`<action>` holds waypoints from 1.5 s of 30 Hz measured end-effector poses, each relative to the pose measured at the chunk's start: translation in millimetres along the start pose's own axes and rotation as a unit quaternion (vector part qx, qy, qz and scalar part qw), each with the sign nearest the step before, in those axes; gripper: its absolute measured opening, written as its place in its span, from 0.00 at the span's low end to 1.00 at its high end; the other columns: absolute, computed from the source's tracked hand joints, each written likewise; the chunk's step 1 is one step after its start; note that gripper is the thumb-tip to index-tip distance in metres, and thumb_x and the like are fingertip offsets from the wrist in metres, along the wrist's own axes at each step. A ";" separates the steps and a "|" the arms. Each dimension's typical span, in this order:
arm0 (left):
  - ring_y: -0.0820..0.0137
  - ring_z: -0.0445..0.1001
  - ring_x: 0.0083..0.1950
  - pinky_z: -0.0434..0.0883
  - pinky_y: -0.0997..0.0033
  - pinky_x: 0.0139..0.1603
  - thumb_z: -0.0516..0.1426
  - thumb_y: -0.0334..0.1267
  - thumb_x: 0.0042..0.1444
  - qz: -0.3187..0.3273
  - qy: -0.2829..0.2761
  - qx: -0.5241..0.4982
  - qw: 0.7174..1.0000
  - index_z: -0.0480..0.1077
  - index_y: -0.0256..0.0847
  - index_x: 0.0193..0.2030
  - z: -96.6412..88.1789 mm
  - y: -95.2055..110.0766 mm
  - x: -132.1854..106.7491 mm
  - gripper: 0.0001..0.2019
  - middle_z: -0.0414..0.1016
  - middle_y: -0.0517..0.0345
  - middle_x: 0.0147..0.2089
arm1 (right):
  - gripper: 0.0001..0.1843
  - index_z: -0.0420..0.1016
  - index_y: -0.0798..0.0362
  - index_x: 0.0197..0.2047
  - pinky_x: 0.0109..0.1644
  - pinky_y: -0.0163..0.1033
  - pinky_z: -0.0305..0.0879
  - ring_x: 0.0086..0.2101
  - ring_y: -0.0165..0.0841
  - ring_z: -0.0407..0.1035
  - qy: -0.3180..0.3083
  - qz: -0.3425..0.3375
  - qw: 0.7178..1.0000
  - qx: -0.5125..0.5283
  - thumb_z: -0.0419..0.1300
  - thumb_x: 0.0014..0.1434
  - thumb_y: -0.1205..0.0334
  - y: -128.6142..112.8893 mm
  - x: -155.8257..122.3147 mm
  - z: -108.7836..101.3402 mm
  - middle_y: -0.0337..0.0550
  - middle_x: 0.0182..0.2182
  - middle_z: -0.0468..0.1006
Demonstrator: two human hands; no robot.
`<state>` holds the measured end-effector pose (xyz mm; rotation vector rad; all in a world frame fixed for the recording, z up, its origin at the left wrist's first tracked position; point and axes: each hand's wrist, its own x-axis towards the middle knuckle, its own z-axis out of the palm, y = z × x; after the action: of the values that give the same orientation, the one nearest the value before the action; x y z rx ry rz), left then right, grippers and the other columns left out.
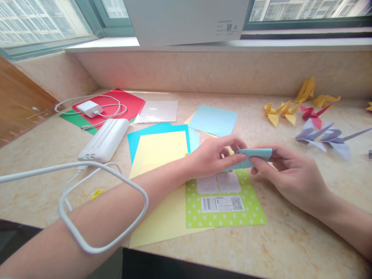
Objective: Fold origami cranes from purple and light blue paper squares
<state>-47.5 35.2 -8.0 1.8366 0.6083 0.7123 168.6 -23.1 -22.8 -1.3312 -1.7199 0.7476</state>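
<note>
My left hand (pixel 213 155) and my right hand (pixel 286 172) meet above the counter, both pinching a folded light blue paper piece (pixel 252 157). The left fingers grip its left end, the right fingers wrap its right end. Under the hands lies a green dotted package card (pixel 225 207) with a barcode label. It rests on a pale yellow sheet (pixel 161 151) that overlaps a bright blue sheet (pixel 136 137).
A white power bank (pixel 104 140) with a cable (pixel 87 217) looping over my left forearm lies at left. A charger (pixel 89 108) sits on red paper (pixel 128 101). Folded paper cranes in yellow (pixel 279 112), red (pixel 312 114) and lilac (pixel 328 137) stand at right. A light blue sheet (pixel 213 119) lies behind.
</note>
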 end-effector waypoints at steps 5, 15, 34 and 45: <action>0.82 0.66 0.23 0.64 0.81 0.23 0.58 0.38 0.62 -0.023 0.024 -0.018 0.999 0.69 0.38 0.39 1.3 0.2 0.4 0.06 0.70 0.64 0.30 | 0.10 0.76 0.46 0.43 0.35 0.38 0.75 0.27 0.31 0.76 0.030 -0.020 0.999 0.015 0.68 0.58 0.58 1.7 -1.2 1.5 0.35 0.29 0.80; 0.80 0.69 0.23 0.68 0.81 0.22 0.61 0.38 0.59 -0.057 0.061 -0.063 0.995 0.72 0.35 0.38 0.2 -2.2 3.8 0.07 0.73 0.61 0.29 | 0.13 0.80 0.41 0.46 0.33 0.37 0.75 0.30 0.28 0.74 0.012 -0.130 0.991 0.041 0.62 0.62 0.68 -2.1 2.6 -1.5 0.37 0.44 0.77; 0.75 0.72 0.32 0.68 0.76 0.32 0.59 0.43 0.62 -0.040 0.047 -0.081 0.995 0.73 0.35 0.47 -2.1 -6.0 4.5 0.13 0.76 0.55 0.34 | 0.20 0.76 0.36 0.57 0.46 0.46 0.74 0.44 0.38 0.74 -0.074 -0.157 0.983 -0.067 0.57 0.65 0.63 -5.8 4.8 -7.2 0.43 0.55 0.72; 0.78 0.67 0.27 0.62 0.77 0.27 0.60 0.42 0.61 -0.026 0.010 -0.096 0.995 0.68 0.35 0.52 -2.7 -3.7 2.7 0.17 0.66 0.65 0.27 | 0.17 0.75 0.43 0.54 0.40 0.44 0.72 0.32 0.36 0.75 -0.017 -0.023 0.999 -0.040 0.63 0.62 0.52 -3.2 2.1 -4.7 0.38 0.32 0.80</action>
<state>-47.8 39.9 -10.1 1.6332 0.5778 0.7301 170.9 -22.1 -17.3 -1.3347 -1.8195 0.6848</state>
